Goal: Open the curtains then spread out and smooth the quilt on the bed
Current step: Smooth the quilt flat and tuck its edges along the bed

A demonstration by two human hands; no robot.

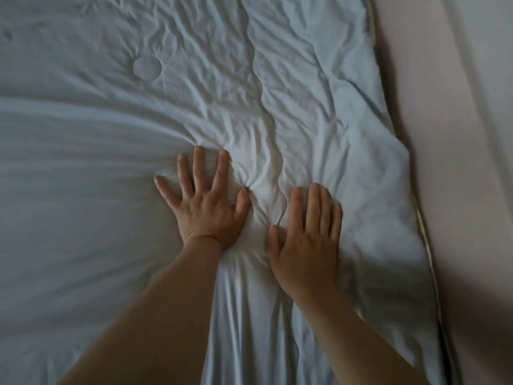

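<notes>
A pale blue-white quilt [111,190] covers nearly the whole view, lying flat on the bed. It is creased in the middle and upper right, smoother on the left. My left hand [205,207] lies palm down on it with fingers spread, pressing the cloth. My right hand [305,245] lies palm down beside it, fingers together, also pressing. Folds bunch up between the two hands. Neither hand holds anything. The quilt's right edge [422,232] has a thin piped seam. No curtains are in view.
A pinkish-beige surface [458,162], the bed's sheet or mattress, runs along the right of the quilt's edge. A round stitched mark [147,68] sits on the quilt at the upper left.
</notes>
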